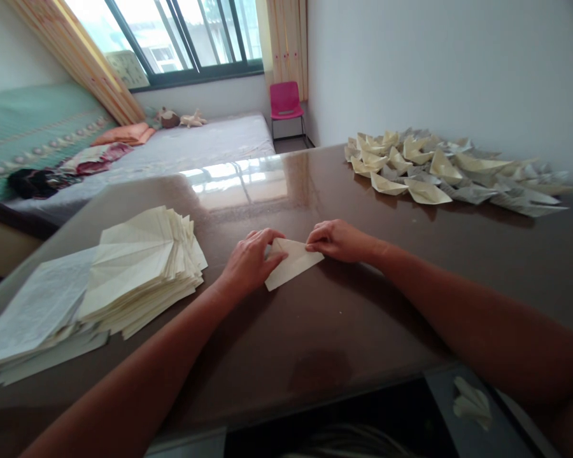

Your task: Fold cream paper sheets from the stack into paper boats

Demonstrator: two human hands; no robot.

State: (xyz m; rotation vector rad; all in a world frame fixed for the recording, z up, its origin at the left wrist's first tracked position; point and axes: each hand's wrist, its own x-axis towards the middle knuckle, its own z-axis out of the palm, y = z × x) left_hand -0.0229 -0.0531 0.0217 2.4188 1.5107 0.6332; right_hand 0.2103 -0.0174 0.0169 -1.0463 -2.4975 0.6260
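A cream sheet of folded paper [293, 259], with a slanted top edge and a straight lower edge, lies between my hands on the brown table. My left hand [255, 256] grips its left end, thumb on the front and fingers behind the top. At the upper right corner, my right hand [337, 240] pinches the paper between thumb and fingertips. To the left sits a thick stack of creased cream paper [141, 264], partly over a pile of greyish printed sheets [38, 305].
Many folded paper boats [427, 181] crowd the table's back right, near the wall. Behind the glossy table [277, 356] are a bed [210, 143] and a pink chair [285, 102]. A crumpled paper piece [472, 404] lies below the table's front edge.
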